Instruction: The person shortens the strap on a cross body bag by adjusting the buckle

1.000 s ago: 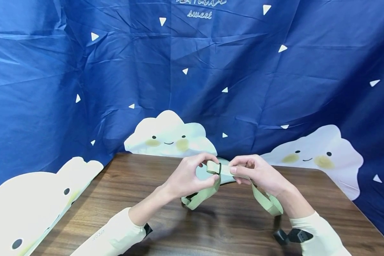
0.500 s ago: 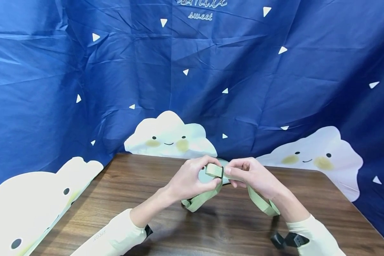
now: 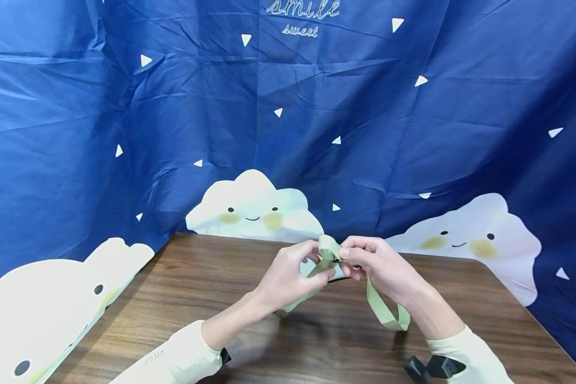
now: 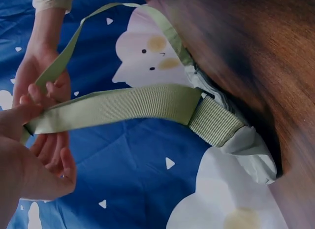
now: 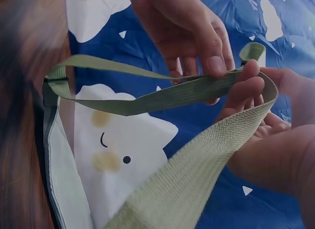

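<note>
A light green webbing strap (image 3: pixel 386 314) runs between both hands and joins a pale, flat zippered bag (image 5: pixel 64 175). Between thumb and fingers, my left hand (image 3: pixel 288 277) pinches the strap below a small upright loop (image 3: pixel 328 247). At the base of that loop my right hand (image 3: pixel 384 266) pinches the webbing beside a dark slider (image 3: pixel 337 260), partly covered by the fingers. From the right hand the rest of the strap hangs in a curve. In the left wrist view a wide stretch of strap (image 4: pixel 123 108) leads to the bag's end (image 4: pixel 253 155).
The wooden table (image 3: pixel 211 266) lies under the hands. Behind it hangs a blue cloth (image 3: pixel 288 138) with white triangles and smiling clouds. Black wrist devices (image 3: pixel 437 367) sit at both sleeves.
The strap loop has turned from lying sideways to standing upright above the slider. My right hand has moved slightly left, closer to my left hand. The hanging strap has shifted left.
</note>
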The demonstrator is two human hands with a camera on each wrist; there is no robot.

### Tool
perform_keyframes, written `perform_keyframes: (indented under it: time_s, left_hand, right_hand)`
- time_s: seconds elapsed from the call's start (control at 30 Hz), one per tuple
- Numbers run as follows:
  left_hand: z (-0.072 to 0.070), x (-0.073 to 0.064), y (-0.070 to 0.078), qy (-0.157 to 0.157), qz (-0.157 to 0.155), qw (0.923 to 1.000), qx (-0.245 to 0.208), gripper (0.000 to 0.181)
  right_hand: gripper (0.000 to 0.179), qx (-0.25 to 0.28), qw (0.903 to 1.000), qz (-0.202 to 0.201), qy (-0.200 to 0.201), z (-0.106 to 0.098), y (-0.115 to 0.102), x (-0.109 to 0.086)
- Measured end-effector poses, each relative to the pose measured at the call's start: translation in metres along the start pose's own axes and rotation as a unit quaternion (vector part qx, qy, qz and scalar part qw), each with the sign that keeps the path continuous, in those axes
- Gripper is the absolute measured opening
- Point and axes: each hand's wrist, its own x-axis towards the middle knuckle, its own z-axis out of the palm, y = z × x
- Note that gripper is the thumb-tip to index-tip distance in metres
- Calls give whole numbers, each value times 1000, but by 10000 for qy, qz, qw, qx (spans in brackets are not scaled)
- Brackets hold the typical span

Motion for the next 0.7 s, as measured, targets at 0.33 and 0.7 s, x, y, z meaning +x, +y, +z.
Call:
perform_keyframes:
  time_s: [0.33, 0.7]
  left_hand:
    - [3, -1, 0, 158, 289, 9981, 517, 28]
    - [7, -3, -4, 106, 631, 9830, 1719, 27]
  right_hand:
    - [24, 990, 9949, -182, 113, -9, -6, -3]
    - [36, 2505, 9591, -1156, -629, -29, -19, -8]
